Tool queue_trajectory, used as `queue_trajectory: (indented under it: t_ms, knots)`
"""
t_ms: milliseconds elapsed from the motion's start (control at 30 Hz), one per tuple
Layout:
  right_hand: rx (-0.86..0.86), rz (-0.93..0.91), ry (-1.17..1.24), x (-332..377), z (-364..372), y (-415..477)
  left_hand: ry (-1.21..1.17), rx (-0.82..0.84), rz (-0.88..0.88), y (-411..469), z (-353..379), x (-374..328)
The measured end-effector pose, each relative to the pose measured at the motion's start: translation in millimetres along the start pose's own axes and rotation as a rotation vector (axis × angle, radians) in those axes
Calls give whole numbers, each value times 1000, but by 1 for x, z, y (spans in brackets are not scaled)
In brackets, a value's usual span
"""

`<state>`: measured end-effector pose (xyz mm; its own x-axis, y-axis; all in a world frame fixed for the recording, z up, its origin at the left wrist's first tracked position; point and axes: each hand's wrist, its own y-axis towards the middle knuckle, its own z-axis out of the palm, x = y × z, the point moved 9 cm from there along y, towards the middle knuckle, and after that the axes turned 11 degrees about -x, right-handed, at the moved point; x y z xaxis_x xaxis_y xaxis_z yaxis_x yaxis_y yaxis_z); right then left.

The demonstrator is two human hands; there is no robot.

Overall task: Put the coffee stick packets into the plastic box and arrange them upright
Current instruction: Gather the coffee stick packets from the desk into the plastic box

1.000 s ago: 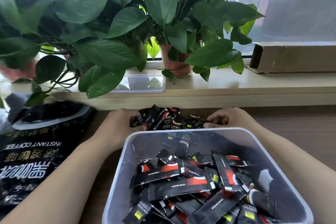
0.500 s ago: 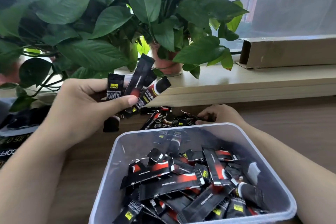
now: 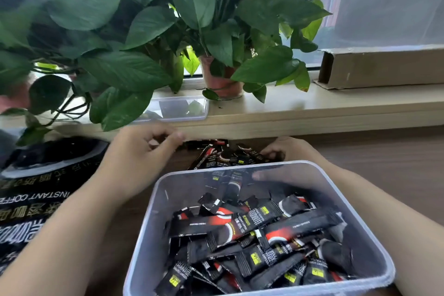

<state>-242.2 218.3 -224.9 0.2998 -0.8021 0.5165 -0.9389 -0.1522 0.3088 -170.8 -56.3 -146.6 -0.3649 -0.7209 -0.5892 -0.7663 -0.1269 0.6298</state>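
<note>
Left hand (image 3: 141, 154) hung loosely curled and empty above the tabletop (image 3: 384, 151); right hand (image 3: 292, 151) lay on the loose packets (image 3: 223, 158) behind the plastic box (image 3: 153, 223), its grip unclear. Slim black coffee stick packets (image 3: 252, 226), red-swirled with yellow labels, lay jumbled flat inside.

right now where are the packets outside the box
Head view, centre: loose packets lie on the table just beyond the plastic box, between the left hand and right hand.

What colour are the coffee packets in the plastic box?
The coffee packets are black with red-and-white bands and small yellow labels, seen best in head view.
</note>
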Motion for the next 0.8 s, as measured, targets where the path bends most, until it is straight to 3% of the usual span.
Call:
queue_trajectory:
  t_ms: [67,167,267,400,500,600,700,800]
  knots:
    - [-9,-37,15,1,-1,-1,179,65,28,2,13,28]
    - [-27,-108,0,6,-3,1,211,263,59,-7,41,46]
    - [8,-167,-114,12,-2,4,278,252,41,-7,51,59]
    - [-154,-211,-122,13,-19,1,312,248,-6,-4,54,76]
    - [-161,-177,-174,6,-23,1,325,274,-72,-3,55,90]
    - [-233,-153,-151,7,-39,0,437,192,-46,3,48,93]
    - [-335,-11,144,5,-70,-7,413,128,-33,6,41,86]
    - [-291,172,666,11,-88,-18,389,122,-80,5,41,86]
